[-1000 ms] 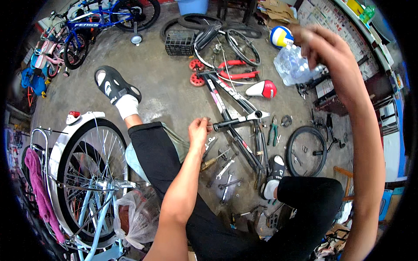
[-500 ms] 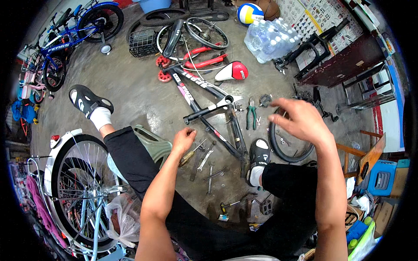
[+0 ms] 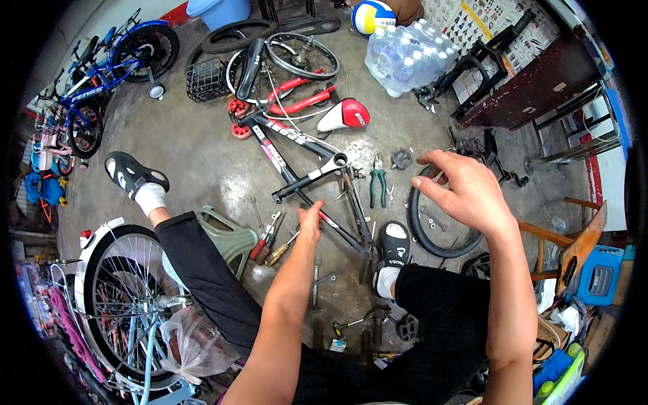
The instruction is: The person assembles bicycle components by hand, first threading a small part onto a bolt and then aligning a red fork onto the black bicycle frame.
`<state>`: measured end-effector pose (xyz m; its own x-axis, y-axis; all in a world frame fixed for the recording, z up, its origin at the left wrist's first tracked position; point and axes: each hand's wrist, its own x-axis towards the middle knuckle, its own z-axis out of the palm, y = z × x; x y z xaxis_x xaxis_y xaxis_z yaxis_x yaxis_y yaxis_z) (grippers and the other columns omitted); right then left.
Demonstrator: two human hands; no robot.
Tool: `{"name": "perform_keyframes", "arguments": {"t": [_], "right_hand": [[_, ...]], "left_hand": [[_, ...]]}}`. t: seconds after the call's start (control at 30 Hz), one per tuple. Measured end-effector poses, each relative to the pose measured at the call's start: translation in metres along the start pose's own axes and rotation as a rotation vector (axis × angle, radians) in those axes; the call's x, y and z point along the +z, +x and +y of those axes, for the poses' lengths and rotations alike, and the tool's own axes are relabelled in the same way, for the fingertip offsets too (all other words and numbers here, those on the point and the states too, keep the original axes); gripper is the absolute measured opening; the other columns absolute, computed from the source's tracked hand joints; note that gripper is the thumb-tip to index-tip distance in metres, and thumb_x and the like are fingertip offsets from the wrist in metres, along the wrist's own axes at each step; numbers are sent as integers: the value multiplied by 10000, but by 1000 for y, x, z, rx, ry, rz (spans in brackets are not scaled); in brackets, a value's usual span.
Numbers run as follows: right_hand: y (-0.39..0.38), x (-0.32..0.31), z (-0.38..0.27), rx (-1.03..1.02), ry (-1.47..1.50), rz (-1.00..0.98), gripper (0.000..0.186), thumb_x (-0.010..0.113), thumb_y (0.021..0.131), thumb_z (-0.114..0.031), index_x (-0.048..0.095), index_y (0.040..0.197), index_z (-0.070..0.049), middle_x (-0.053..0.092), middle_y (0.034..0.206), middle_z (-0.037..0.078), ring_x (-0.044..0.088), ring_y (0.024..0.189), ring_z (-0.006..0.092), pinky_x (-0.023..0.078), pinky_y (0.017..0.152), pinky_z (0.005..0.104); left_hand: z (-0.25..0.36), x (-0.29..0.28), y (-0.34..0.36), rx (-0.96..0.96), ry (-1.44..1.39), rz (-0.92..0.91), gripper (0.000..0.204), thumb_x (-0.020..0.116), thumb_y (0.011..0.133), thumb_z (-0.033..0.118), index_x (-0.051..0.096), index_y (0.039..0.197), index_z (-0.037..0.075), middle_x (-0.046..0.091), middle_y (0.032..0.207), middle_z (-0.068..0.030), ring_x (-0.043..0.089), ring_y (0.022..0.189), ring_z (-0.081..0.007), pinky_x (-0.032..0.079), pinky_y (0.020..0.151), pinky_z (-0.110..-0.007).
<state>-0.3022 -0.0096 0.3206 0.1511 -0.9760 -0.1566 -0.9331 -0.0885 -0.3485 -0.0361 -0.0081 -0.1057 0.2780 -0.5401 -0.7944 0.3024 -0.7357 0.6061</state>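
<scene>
My left hand (image 3: 309,219) is at the lower tube of a black and white bicycle frame (image 3: 277,155) on the floor, its fingers closed on the tube. My right hand (image 3: 453,185) is open in the air over a black tire (image 3: 423,236), fingers loosely curved and apart. Between it and the frame lie green-handled pliers (image 3: 378,182) and a pedal (image 3: 401,159). Several screwdrivers (image 3: 266,239) and a wrench (image 3: 315,290) lie below my left hand. The red and white saddle (image 3: 343,115) rests beyond the frame.
A white-fendered wheel (image 3: 128,290) stands at lower left, a green stool (image 3: 229,243) beside my leg. Parked bicycles (image 3: 101,88) line the upper left. A bottle pack (image 3: 408,57), ball (image 3: 371,17) and loose wheels (image 3: 300,54) lie at the back, a wooden chair (image 3: 553,236) at right.
My left hand has moved forward onto the frame's tube. My right hand has come down from high at the right to above the tire. The view has shifted.
</scene>
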Motion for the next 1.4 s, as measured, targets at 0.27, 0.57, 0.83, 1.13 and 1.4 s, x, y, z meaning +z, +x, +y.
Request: {"name": "perform_keyframes", "arguments": {"t": [0.27, 0.57, 0.83, 1.13, 1.4], "right_hand": [[1, 0, 11, 28, 74, -25, 461, 659, 910, -460, 712, 1150, -70, 743, 1039, 178, 696, 1003, 384, 540, 865, 486], [-1, 2, 6, 13, 55, -15, 477, 659, 898, -462, 708, 1157, -64, 739, 1064, 182, 686, 1037, 388, 533, 883, 491], [13, 24, -31, -119, -2, -112, 469, 644, 915, -478, 717, 1158, -83, 736, 1079, 166, 694, 1039, 368, 544, 892, 482], [27, 72, -73, -158, -33, -398, 548, 612, 920, -568, 719, 1163, -88, 753, 1030, 164, 699, 1021, 369, 539, 881, 483], [34, 122, -82, -91, -68, -610, 785, 559, 910, -689, 629, 1317, -21, 686, 1210, 286, 655, 1148, 428, 509, 991, 478]], "left_hand": [[60, -29, -62, -51, -294, -250, 250, 725, 865, 213, 565, 1023, 103, 582, 860, -74, 649, 802, -253, 603, 843, -521], [125, -92, -146, -71, -323, -157, 359, 738, 844, 353, 587, 1083, 132, 616, 916, -95, 669, 912, -320, 584, 823, -610], [107, -121, -149, 31, -184, -96, 388, 712, 889, 385, 608, 1092, 72, 608, 972, -65, 667, 884, -255, 559, 741, -577], [101, -149, -144, 9, -347, -337, 526, 693, 909, 631, 658, 1038, 123, 605, 969, -40, 591, 1006, -273, 465, 956, -681], [101, -147, -136, -10, -342, -455, 534, 676, 919, 638, 647, 1006, 112, 632, 1012, -81, 596, 1040, -319, 444, 974, -699]]}}
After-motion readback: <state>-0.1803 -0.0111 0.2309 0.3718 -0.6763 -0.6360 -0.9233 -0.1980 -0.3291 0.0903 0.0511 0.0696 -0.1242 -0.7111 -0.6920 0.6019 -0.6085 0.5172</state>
